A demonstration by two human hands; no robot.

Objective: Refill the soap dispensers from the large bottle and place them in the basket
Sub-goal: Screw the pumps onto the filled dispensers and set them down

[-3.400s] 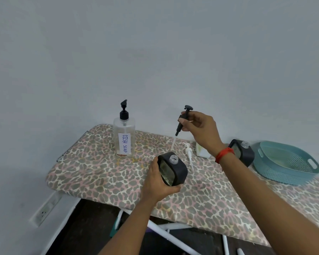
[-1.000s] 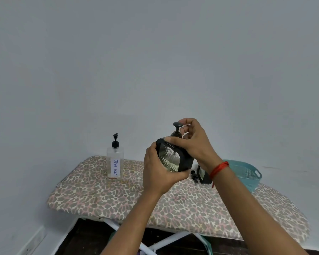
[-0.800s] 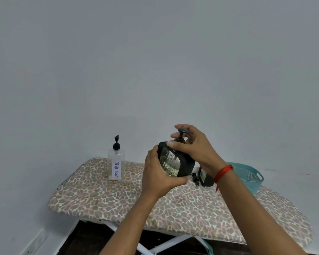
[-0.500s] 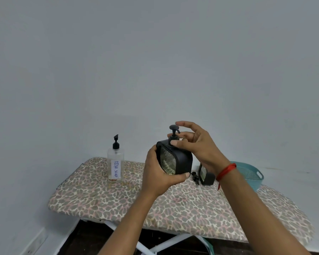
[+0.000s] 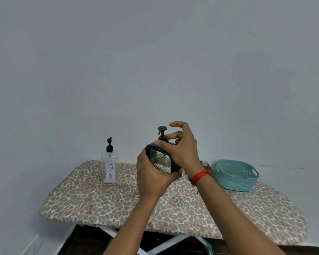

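Note:
I hold a black square soap dispenser (image 5: 160, 161) with a clear ribbed window in the air above the board. My left hand (image 5: 151, 178) grips its body from the left and below. Its black pump (image 5: 162, 129) sits in the neck. My right hand (image 5: 181, 150) pinches the pump's collar with thumb and middle finger, the index finger lifted. The large clear bottle (image 5: 110, 167) labelled DISH SOAP stands upright at the back left. The teal basket (image 5: 237, 179) sits at the back right. A second black dispenser (image 5: 206, 165) is mostly hidden behind my right wrist.
Everything stands on an ironing board with a leopard-print cover (image 5: 118, 203), pushed against a grey wall. White board legs (image 5: 162, 248) and dark floor show below the front edge. A wall socket (image 5: 32, 245) is at the lower left.
The pump, earlier held apart in my right hand, now sits in the dispenser's neck. My right fingers have shifted round its collar, and the dispenser is lifted off the board.

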